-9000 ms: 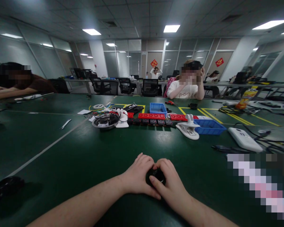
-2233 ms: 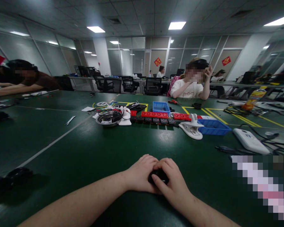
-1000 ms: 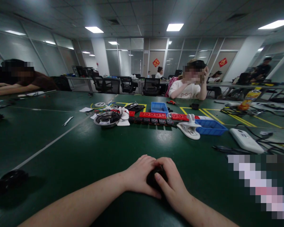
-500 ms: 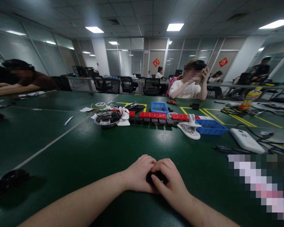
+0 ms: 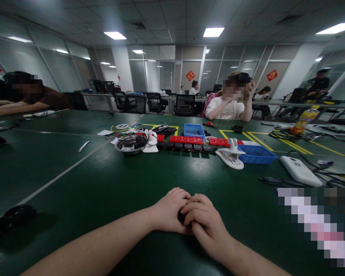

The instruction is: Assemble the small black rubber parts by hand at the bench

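Well, both hands rest close together on the green table [image 5: 103, 184], down at 6 o'clock in the view. The left hand [image 5: 169, 210] is curled, fingers bent in, and it cups a small black thing [image 5: 180, 217]. The right hand [image 5: 206, 224] is curled too and folds over the top of it, so only a little dark bit peeks out between them. What the thing is, I cannot tell. Far off at 11 o'clock from the hands is a metal bowl [image 5: 126, 150]. At 1 o'clock a white clip [image 5: 230, 157] stands just beside a blue tray [image 5: 260, 160].
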A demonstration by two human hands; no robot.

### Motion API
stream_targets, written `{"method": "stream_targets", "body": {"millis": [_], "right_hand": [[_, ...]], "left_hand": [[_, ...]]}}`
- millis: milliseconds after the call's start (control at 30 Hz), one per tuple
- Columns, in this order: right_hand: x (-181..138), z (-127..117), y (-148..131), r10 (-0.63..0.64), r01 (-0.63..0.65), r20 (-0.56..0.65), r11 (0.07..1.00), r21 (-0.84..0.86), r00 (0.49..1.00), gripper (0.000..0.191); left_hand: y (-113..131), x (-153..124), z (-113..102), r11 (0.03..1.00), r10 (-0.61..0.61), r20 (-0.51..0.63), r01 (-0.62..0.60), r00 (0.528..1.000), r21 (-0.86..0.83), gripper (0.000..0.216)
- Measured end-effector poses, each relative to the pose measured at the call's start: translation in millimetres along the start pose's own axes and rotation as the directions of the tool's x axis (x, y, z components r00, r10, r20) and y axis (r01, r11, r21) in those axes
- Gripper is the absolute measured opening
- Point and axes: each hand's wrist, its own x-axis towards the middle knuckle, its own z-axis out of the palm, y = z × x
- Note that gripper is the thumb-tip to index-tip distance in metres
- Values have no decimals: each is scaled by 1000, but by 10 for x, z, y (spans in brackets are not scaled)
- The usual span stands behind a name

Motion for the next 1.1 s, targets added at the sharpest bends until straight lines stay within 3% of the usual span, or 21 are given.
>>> {"method": "stream_targets", "body": {"millis": [167,400,533,933,1100], "right_hand": [[-8,-10,-5,-7,7,-4,1000,-4,1000,23],[-34,18,67,142,-143,-52,990,-13,989,15],[-61,38,96,180,-182,-94,983,-21,979,22],[-32,54,92,269,-275,-65,957,-95,961,15],[-15,44,79,216,-219,-39,969,-110,976,8]], "left_hand": [[7,1,-14,1000,-17,5,17,1000,-12,39],[52,0,-47,998,-43,-3,43,999,-48,68],[68,8,-47,997,-62,-10,62,998,-41,73],[24,2,-16,998,-61,-9,60,998,-36,58],[31,-1,-8,995,-81,-16,80,997,-53,50]]}}
